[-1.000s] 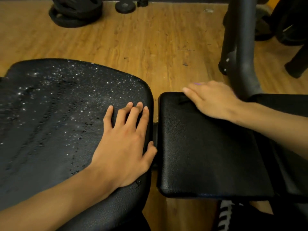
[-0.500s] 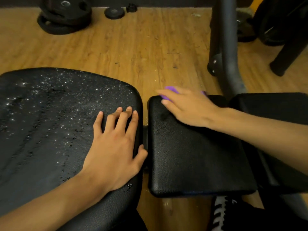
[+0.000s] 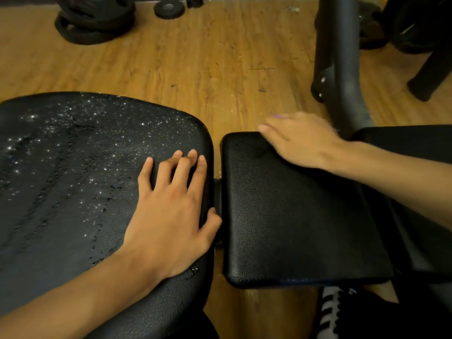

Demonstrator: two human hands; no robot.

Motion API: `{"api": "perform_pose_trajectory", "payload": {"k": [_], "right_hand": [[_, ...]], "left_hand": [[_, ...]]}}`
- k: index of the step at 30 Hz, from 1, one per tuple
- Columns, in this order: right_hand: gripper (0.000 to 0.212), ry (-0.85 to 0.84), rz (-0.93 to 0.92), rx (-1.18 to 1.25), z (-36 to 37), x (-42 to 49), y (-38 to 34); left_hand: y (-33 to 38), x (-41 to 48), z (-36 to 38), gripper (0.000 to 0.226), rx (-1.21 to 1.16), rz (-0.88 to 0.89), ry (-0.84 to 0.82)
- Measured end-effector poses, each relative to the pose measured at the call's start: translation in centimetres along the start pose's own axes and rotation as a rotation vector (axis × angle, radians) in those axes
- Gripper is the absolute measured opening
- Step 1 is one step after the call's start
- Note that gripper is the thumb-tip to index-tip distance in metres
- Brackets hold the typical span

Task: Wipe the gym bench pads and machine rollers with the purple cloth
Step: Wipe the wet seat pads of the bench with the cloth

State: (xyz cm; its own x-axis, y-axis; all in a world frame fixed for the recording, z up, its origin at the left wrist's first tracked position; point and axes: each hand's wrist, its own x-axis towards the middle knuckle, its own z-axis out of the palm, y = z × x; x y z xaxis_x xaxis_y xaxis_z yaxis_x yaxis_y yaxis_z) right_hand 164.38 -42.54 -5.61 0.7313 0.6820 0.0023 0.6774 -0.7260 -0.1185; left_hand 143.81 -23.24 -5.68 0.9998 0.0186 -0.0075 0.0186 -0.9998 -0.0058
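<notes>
Wooden gym floor (image 3: 220,57): right hand (image 3: 303,140), flat-fingered on purple cloth (image 3: 277,116), slid back along small black vinyl pad (image 3: 293,216); left hand (image 3: 171,211) splayed on droplet-covered black pad (image 3: 61,167), probably next.

This is a gym: a stack of black round weight plates (image 3: 95,19) lies on the honey-coloured wood-plank floor (image 3: 195,69) (a smaller loose black plate (image 3: 168,9) sits beside it). A wide black grained vinyl bench pad (image 3: 61,179) adjoins a narrower rectangular black vinyl pad (image 3: 293,216), below a dark grey tubular steel machine frame (image 3: 342,57).
</notes>
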Motion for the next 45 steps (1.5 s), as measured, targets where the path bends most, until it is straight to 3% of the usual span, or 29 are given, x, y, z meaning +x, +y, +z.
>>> {"api": "perform_pose_trajectory", "payload": {"k": [3,6,9,13,18,21,25,28,33,37,41,45], "right_hand": [[0.031,0.006,-0.155,0.067,2.1,3.5,-4.9],[0.037,0.09,-0.212,0.081,1.6,1.6,-2.7],[0.049,0.083,-0.115,0.129,-0.1,-3.3,2.3],[0.04,0.023,0.112,0.068,-0.6,-2.6,2.8],[0.038,-0.025,-0.088,0.075,1.4,3.4,-5.7],[0.038,0.053,-0.123,0.108,1.3,1.5,-3.5],[0.056,0.046,0.019,0.054,0.4,-3.6,2.9],[0.044,0.058,0.112,0.014,0.3,-3.0,1.8],[0.038,0.021,-0.002,0.034,1.2,1.2,-4.8],[0.053,0.01,-0.1,0.106,0.7,-2.1,-1.2],[0.057,-0.006,0.104,0.11,-0.2,-4.9,4.1],[0.042,-0.064,0.112,-0.003,-0.1,-1.4,-1.0]], "left_hand": [[0.1,0.0,0.0,0.083,0.006,0.003,-0.006],[0.0,0.3,0.0,0.083,0.012,0.002,-0.007],[0.0,0.1,0.1,0.083,0.019,0.012,-0.016],[0.1,0.1,-0.1,0.083,0.005,0.01,-0.008],[0.1,0.1,-0.2,0.083,0.014,0.014,0.0],[0.0,0.2,-0.1,0.083,0.025,0.009,0.0],[0.1,-0.2,0.3,0.083,0.026,0.015,-0.012],[0.4,0.1,0.2,0.082,0.008,0.006,0.004],[0.1,0.2,-0.1,0.082,0.022,0.003,0.009],[0.5,0.2,-0.1,0.082,0.017,0.009,0.021],[0.6,0.3,-0.1,0.082,0.017,0.015,0.022],[0.5,0.3,-0.2,0.082,0.015,0.017,0.019]]}}
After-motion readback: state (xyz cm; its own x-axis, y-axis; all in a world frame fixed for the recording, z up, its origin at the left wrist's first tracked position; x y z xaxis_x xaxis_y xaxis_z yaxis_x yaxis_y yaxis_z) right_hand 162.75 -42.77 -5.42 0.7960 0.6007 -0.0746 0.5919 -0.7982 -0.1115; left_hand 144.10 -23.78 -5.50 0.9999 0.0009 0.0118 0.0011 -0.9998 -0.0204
